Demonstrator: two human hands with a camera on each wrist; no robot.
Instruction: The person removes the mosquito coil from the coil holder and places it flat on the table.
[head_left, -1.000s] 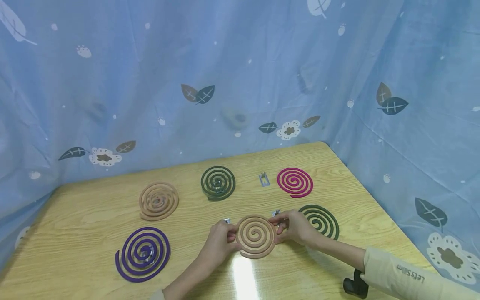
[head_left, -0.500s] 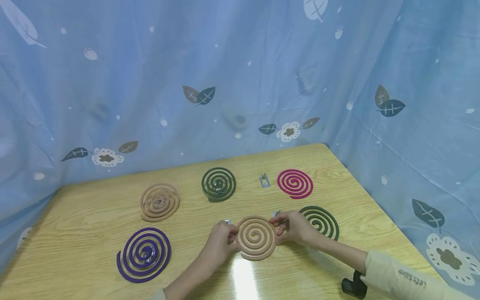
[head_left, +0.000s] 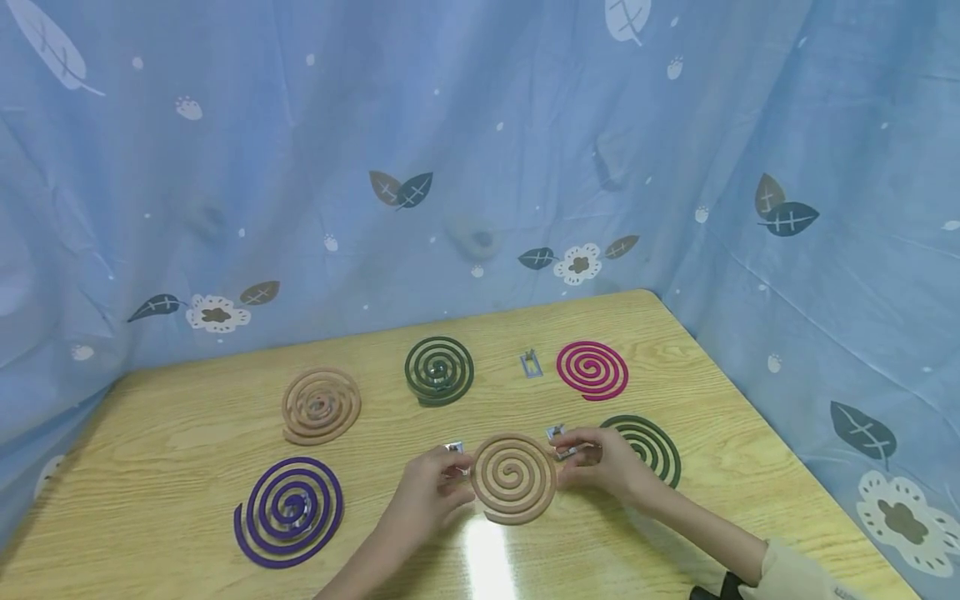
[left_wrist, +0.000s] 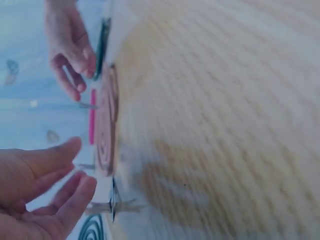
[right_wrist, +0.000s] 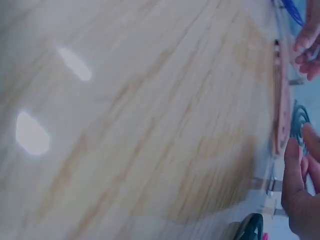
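Note:
A tan mosquito coil point(head_left: 512, 473) lies on the wooden table, between the two hands. My left hand point(head_left: 426, 493) is just left of it, thumb and fingers spread apart. On the other side my right hand point(head_left: 611, 465) also has its fingertips off the rim. In the left wrist view a small gap shows between the left hand point(left_wrist: 45, 195) and the coil point(left_wrist: 106, 125), which is seen edge-on. Small metal coil stands sit beside the left fingers point(head_left: 453, 447) and the right fingers point(head_left: 556, 432). The right hand partly hides a dark green coil point(head_left: 647, 450).
A purple coil point(head_left: 294, 507) and another tan coil point(head_left: 321, 406) lie to the left. Farther back are a dark green coil point(head_left: 439, 367), a metal stand point(head_left: 525, 367) and a magenta coil point(head_left: 591, 367). A black object point(head_left: 718, 590) is by the right sleeve. A blue curtain point(head_left: 480, 150) hangs behind.
Both hands held the tan coil's rim earlier. Their fingers have now let go and moved slightly outward, leaving the coil in nearly the same place.

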